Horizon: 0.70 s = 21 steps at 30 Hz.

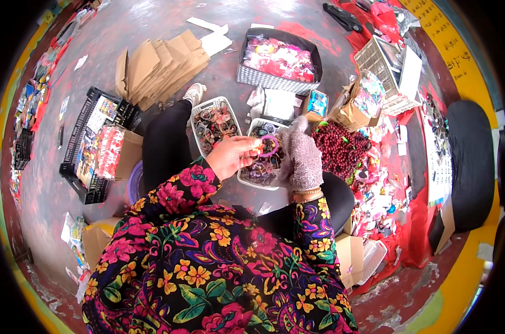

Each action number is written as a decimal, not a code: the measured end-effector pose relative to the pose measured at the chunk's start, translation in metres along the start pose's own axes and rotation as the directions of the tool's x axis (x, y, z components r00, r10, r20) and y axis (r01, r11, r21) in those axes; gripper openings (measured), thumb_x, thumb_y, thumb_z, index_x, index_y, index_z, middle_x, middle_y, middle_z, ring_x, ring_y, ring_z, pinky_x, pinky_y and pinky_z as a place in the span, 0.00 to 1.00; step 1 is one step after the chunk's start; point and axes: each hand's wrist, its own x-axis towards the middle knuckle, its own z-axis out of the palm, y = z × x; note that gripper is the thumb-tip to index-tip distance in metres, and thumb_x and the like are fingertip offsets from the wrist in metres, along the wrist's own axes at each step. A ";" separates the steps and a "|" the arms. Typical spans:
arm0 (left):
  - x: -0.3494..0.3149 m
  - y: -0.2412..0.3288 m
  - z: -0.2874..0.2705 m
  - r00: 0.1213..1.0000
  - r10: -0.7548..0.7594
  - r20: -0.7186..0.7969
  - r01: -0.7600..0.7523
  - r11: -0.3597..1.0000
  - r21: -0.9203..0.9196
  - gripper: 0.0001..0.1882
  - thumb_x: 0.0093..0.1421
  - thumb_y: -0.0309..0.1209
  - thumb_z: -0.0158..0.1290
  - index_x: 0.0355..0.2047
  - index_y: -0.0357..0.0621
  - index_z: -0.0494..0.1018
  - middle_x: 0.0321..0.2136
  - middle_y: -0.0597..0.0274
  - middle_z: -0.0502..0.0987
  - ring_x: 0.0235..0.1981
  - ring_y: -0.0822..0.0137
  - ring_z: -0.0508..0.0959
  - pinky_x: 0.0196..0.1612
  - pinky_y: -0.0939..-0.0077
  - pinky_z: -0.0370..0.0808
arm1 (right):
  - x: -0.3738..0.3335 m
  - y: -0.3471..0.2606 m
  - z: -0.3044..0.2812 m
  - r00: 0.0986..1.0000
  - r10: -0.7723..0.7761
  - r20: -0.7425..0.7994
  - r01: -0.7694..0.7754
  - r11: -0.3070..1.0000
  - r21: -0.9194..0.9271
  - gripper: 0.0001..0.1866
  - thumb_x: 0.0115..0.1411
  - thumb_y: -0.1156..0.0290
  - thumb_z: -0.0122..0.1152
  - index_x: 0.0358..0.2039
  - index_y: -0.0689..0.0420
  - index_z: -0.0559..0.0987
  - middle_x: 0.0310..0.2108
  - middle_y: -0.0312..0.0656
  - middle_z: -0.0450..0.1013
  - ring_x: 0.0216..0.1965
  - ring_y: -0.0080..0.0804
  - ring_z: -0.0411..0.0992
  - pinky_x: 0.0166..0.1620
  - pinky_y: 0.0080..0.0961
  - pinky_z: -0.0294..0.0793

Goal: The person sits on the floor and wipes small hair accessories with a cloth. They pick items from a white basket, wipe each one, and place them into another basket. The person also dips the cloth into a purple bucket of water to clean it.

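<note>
My left hand [233, 156] is bare and pinches a purple hair tie [275, 146] with a small yellow-orange ornament at its near side. Close by the ring's right side is my right hand [302, 156], covered by a fuzzy greyish-mauve glove; its fingers are too bunched in the fabric to make out. Below both hands stands a white basket [262, 186] holding dark and coloured hair ties. A second white basket [195, 123] to its left is filled with similar mixed hair ties.
A checkered bin [252, 75] of pink packets stands ahead. Folded cardboard [158, 67] leans at far left, near a black crate [69, 161]. To the right lie a heap of dark red beads [341, 150], an open carton [350, 114] and scattered small goods [375, 195].
</note>
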 end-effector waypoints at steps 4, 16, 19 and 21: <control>0.011 -0.007 -0.008 0.993 0.111 0.036 -0.105 0.983 -0.154 0.06 0.55 0.28 0.53 0.33 0.39 0.72 0.29 0.63 0.74 0.29 0.73 0.73 0.32 0.81 0.72 | -0.006 0.012 0.014 0.785 -0.619 -0.030 0.573 0.743 -0.347 0.12 0.47 0.72 0.54 0.33 0.59 0.67 0.22 0.50 0.71 0.28 0.48 0.71 0.30 0.43 0.68; 0.008 -0.017 0.017 0.985 0.166 0.040 -0.158 0.974 -0.163 0.03 0.56 0.24 0.50 0.31 0.41 0.68 0.29 0.63 0.72 0.34 0.69 0.74 0.39 0.75 0.73 | -0.006 0.000 0.031 0.741 -0.665 0.089 0.567 0.550 -0.613 0.08 0.46 0.75 0.51 0.29 0.61 0.71 0.21 0.47 0.69 0.25 0.44 0.71 0.29 0.35 0.71; -0.001 -0.017 0.022 0.982 0.114 0.149 -0.076 0.968 -0.239 0.02 0.58 0.26 0.47 0.31 0.43 0.68 0.32 0.64 0.73 0.35 0.68 0.73 0.42 0.73 0.71 | -0.010 0.012 0.042 0.586 -0.810 -0.026 0.660 0.496 -0.565 0.05 0.45 0.74 0.50 0.24 0.60 0.72 0.22 0.47 0.69 0.25 0.43 0.69 0.32 0.35 0.69; -0.004 -0.021 0.021 0.975 0.068 0.214 -0.006 0.961 -0.275 0.02 0.59 0.27 0.46 0.32 0.44 0.68 0.33 0.64 0.73 0.36 0.68 0.73 0.41 0.73 0.71 | -0.010 0.012 0.034 0.599 -0.801 -0.001 0.681 0.510 -0.526 0.05 0.45 0.74 0.51 0.25 0.60 0.72 0.23 0.47 0.69 0.25 0.46 0.69 0.33 0.36 0.68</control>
